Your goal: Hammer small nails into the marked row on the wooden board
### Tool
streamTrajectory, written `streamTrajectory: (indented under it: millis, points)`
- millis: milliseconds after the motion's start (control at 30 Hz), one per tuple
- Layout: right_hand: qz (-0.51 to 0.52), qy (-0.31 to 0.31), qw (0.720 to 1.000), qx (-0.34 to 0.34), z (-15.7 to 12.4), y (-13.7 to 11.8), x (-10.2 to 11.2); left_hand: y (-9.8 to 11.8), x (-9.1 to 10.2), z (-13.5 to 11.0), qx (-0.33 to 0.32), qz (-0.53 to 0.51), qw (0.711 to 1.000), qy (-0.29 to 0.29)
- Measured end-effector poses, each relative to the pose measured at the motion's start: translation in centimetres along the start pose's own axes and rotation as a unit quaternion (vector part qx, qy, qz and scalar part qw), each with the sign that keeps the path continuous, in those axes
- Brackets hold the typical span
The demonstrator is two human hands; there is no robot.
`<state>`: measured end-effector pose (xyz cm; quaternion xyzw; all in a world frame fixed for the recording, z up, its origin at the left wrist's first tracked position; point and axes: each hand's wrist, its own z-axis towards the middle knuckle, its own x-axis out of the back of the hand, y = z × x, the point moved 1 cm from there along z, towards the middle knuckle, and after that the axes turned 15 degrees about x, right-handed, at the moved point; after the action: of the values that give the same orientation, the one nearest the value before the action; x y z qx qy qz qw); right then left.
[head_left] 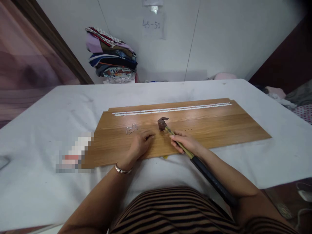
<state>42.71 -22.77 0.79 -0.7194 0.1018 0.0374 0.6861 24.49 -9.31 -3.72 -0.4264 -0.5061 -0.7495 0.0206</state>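
Note:
My right hand (184, 142) is wrapped round the handle of a claw hammer (180, 143), well up towards its head. Rusty and brown, the head hovers over or rests on the wooden board (209, 122); which of the two I cannot tell. The black grip runs back under my forearm. Just left of the hammer head, my left hand (141, 143) is closed in a pinch low over the board, and what is between its fingertips is hidden. Several loose nails (131, 128) lie beyond that hand. A short row of dark nail heads or holes (187, 130) shows right of the hammer.
Two white marked strips (170, 109) run along the board's far side. The board lies on a white-covered table (80, 100). A blurred-out item (78, 152) sits by its left end. Folded clothes (112, 57) are stacked against the wall behind.

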Motion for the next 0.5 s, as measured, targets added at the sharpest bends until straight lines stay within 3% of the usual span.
streamTrajectory:
  millis: [233,500]
  points:
    - [0.017,-0.004,1.0,0.003,0.17,0.52,-0.54,-0.28,-0.17,0.08,-0.002,0.003,1.0,-0.001]
    - [0.024,0.049,0.999,-0.004,-0.33,-0.45,-0.85,-0.71,-0.36,0.12,-0.006,0.002,1.0,-0.015]
